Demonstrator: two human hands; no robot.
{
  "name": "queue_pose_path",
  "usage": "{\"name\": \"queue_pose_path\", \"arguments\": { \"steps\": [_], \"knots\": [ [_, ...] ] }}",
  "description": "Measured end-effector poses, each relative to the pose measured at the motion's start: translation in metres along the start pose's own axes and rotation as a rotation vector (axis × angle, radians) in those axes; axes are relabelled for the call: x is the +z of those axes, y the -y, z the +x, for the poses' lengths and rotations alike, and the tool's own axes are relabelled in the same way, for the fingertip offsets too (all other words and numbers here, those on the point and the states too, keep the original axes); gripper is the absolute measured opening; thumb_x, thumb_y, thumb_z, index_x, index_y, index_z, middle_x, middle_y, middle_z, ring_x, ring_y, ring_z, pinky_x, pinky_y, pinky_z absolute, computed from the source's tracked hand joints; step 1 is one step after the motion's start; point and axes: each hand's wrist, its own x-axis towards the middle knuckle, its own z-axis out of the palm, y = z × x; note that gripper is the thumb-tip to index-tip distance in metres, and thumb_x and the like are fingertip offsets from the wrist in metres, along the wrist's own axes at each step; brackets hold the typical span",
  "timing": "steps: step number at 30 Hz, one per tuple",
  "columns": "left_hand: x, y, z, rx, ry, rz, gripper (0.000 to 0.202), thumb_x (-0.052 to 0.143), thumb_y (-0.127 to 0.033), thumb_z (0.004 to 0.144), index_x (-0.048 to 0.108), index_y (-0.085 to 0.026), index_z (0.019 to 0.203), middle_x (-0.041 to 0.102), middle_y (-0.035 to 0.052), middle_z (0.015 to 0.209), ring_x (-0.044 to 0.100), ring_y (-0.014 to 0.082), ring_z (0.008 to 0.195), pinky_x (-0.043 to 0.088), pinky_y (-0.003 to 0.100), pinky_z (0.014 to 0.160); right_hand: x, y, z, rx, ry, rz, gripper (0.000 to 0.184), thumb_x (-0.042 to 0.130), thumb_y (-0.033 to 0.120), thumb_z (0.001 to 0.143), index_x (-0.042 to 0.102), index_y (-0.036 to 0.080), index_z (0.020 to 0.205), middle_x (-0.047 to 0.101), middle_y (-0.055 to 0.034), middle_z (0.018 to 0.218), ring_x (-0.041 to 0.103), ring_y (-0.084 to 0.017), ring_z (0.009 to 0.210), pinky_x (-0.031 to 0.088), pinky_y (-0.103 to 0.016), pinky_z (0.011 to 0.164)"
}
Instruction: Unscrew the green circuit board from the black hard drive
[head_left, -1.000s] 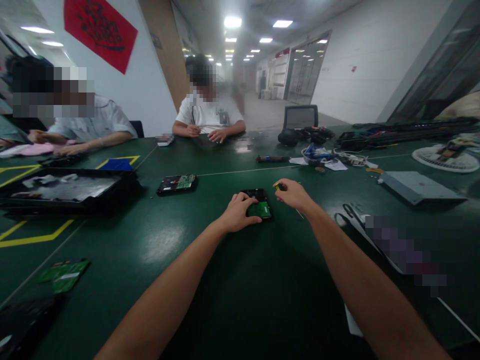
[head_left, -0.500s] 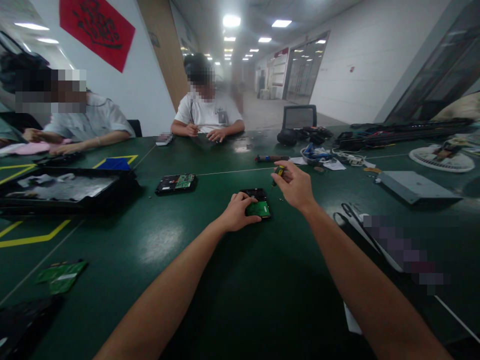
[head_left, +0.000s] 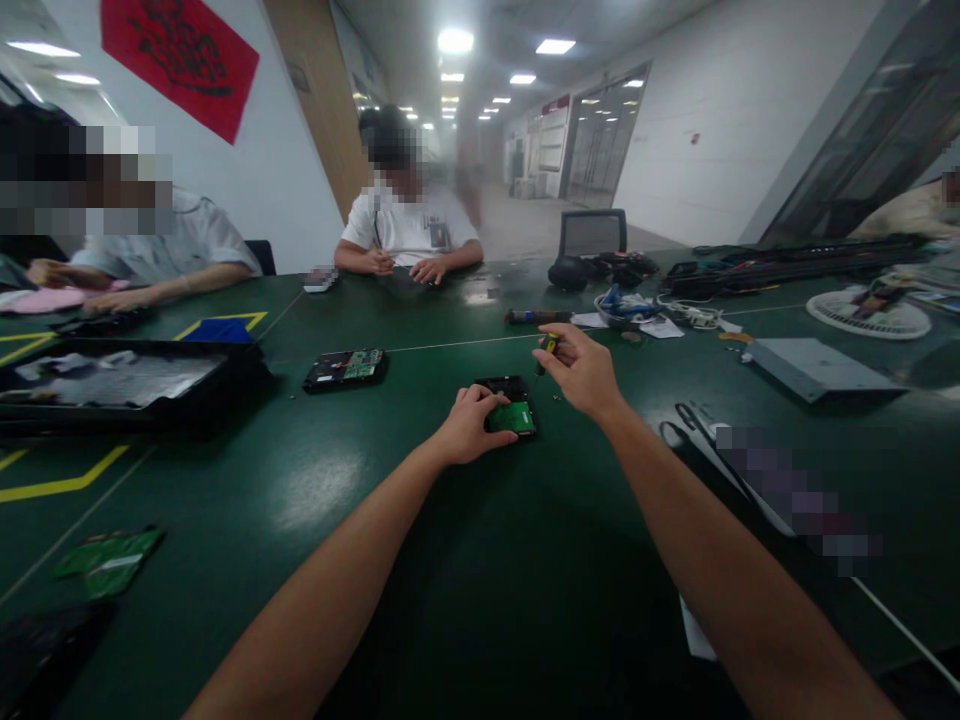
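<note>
A black hard drive with a green circuit board (head_left: 513, 416) lies on the green table in front of me. My left hand (head_left: 474, 425) is closed around its left side, with the thumb along the near edge and the fingers over the top. In my right hand (head_left: 581, 368) is a small screwdriver (head_left: 551, 344) with a yellow and black handle, pinched between thumb and fingers. Its thin shaft points down near the drive's right edge; whether the tip touches anything I cannot tell. A few tiny screws (head_left: 556, 397) lie just right of the drive.
A second drive (head_left: 346, 369) lies left, beyond a loose green circuit board (head_left: 112, 562). A black tray (head_left: 135, 400) stands far left, a grey metal box (head_left: 821, 368) right. Behind my right hand are a dark cylindrical tool (head_left: 538, 317) and cables (head_left: 626, 305). Other people sit across the table.
The whole view has shifted slightly, so things appear a little farther left. Both hands keep nearly the same places, still holding the hard drive and the screwdriver.
</note>
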Motion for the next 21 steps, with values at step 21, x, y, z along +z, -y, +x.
{"name": "queue_pose_path", "arguments": {
  "steps": [21],
  "knots": [
    [-0.0003,-0.0004,0.0001,-0.003,-0.005,-0.017,0.069,0.076,-0.058,0.075,0.059,-0.027,0.134,0.049,0.0101,0.12,0.045,0.032,0.114,0.044,0.051,0.1,-0.0003,0.0026,-0.0006,-0.015,0.01,-0.034,0.043,0.066,0.04,0.088,0.062,0.027,0.129,0.069,-0.0058,0.124,0.071,-0.022,0.099,0.059,-0.04,0.092]
  ]
}}
